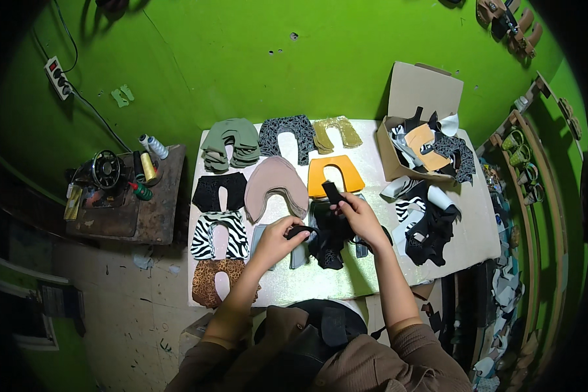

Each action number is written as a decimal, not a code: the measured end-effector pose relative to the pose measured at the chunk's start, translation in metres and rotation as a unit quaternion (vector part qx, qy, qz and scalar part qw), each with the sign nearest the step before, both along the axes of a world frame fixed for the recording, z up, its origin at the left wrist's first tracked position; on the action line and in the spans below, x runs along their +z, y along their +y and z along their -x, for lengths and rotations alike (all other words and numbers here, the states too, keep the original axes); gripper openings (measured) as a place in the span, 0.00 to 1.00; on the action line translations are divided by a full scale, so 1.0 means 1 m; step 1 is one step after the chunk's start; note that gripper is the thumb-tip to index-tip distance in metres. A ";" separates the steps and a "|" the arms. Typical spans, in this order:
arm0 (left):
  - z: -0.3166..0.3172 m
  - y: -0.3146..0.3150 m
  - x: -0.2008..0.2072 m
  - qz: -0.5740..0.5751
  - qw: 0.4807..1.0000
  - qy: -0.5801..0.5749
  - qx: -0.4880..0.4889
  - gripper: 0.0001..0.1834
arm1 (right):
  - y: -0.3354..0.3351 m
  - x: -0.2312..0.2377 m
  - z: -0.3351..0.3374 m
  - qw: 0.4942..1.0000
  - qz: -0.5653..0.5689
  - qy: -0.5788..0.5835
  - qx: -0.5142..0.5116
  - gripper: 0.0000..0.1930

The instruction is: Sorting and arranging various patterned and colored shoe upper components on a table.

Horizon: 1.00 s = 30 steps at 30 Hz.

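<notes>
Gripping left hand: we have the left hand [277, 243] pinched, thumb to fingers, on a soft black piece [299, 232] at the centre of the frame.
Right hand: our right hand [359, 217], a little higher, is closed on a short black strip [333, 191]; we cannot tell whether the two pieces join.
Black bundle: between our hands hangs or lies a loose black bundle [328, 245], unsorted, partly covering flat grey pieces [298, 257].
Stacks done: left of centre, nearest first, we see arch-shaped stacks in brown pattern [206, 284], zebra stripe [202, 235], black [206, 189], mauve [277, 175], orange [319, 178], green [230, 130], dark pattern [281, 124] and gold [336, 124].
Still loose: right of centre, we see a jumbled black-and-white heap [431, 235] on the counter [473, 242].
Cardboard box: farther, upper right, the open box [398, 157] holds mixed scraps [421, 140]; how many pieces remain, we cannot tell.
</notes>
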<state>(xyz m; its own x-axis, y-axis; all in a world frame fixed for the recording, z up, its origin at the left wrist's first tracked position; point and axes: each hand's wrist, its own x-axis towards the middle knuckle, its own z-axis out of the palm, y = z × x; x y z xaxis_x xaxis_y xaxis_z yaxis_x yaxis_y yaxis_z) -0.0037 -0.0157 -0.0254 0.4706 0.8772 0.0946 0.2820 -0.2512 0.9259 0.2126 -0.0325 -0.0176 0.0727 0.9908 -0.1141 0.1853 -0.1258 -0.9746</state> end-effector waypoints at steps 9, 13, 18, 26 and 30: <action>0.004 0.007 0.002 0.118 0.983 -0.134 0.040 0.09 | -0.005 0.004 0.033 0.967 0.038 0.046 0.247 0.20; 0.020 0.018 -0.009 0.107 0.974 -0.195 -0.030 0.21 | 0.004 0.014 0.030 0.925 0.129 0.246 0.258 0.14; 0.034 0.014 -0.017 0.317 0.902 -0.267 -0.117 0.27 | 0.007 0.025 0.027 0.855 0.231 0.338 0.318 0.24; 0.032 0.009 -0.015 0.385 0.881 -0.239 -0.134 0.16 | 0.011 -0.006 0.014 0.964 0.048 -0.006 0.262 0.11; 0.036 0.011 -0.021 0.367 0.892 -0.222 -0.140 0.17 | 0.009 -0.008 0.017 0.975 0.041 0.000 0.218 0.09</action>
